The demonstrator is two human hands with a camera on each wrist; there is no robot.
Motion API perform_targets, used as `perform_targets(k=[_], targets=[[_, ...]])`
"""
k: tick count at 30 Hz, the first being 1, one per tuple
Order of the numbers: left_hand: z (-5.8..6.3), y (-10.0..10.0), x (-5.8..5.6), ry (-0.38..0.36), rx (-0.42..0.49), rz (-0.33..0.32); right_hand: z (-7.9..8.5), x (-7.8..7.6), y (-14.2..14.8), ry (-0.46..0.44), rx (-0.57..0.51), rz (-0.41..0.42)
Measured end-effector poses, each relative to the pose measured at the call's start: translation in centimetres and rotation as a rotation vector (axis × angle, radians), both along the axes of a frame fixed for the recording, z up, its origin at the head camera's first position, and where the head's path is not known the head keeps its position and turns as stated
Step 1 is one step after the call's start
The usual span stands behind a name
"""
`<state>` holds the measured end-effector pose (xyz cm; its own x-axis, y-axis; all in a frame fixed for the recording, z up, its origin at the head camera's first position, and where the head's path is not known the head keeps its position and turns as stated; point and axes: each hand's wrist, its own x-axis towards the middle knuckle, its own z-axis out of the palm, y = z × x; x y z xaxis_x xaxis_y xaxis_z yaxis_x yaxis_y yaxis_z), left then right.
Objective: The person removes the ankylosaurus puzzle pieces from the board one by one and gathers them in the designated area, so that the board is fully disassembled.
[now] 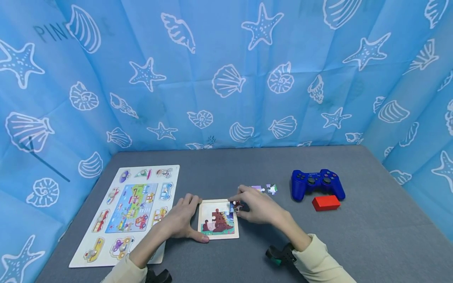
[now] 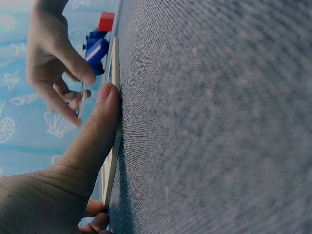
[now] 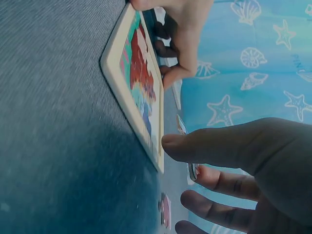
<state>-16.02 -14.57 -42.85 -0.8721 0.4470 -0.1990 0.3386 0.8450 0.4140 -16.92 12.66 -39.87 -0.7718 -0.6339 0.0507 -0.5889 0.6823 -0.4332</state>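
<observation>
A small square jigsaw puzzle tray (image 1: 223, 237) with a pale wooden rim lies flat, partly filled with pieces that show a red-brown dinosaur. My left hand (image 1: 182, 218) grips its left side, the thumb along the near edge and the fingers at the far left corner. Over the tray's right side, my right hand (image 1: 261, 206) pinches a dark, multicoloured puzzle piece (image 1: 236, 207) between thumb and fingers. In the right wrist view this puzzle piece (image 3: 193, 171) is tilted and mostly hidden by the thumb. Loose puzzle pieces (image 1: 272, 189) lie just beyond the right hand.
To the left lies a large white knobbed puzzle board (image 1: 102, 192) with vehicle shapes, reaching under the left forearm. On the right are a blue game controller (image 1: 317, 183) and a red block (image 1: 326, 203) in front of it. A blue seashell-patterned curtain (image 1: 226, 110) surrounds the grey table (image 1: 375, 220).
</observation>
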Motion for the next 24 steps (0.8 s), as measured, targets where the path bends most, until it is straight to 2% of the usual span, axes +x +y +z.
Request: perform_targets(k=[10,19,24], targets=[[0.0,0.0,0.0,-0.006,0.002,0.003,-0.2,-0.1,1.6,-0.013,0.029,-0.017],[0.1,-0.1,0.0,-0.012,0.004,0.005,-0.3,-0.2,2.3,-0.142,0.057,-0.059],[0.0,0.0,-0.1,-0.006,0.005,0.002,-0.4,-0.4,2.4,-0.15,0.044,-0.058]])
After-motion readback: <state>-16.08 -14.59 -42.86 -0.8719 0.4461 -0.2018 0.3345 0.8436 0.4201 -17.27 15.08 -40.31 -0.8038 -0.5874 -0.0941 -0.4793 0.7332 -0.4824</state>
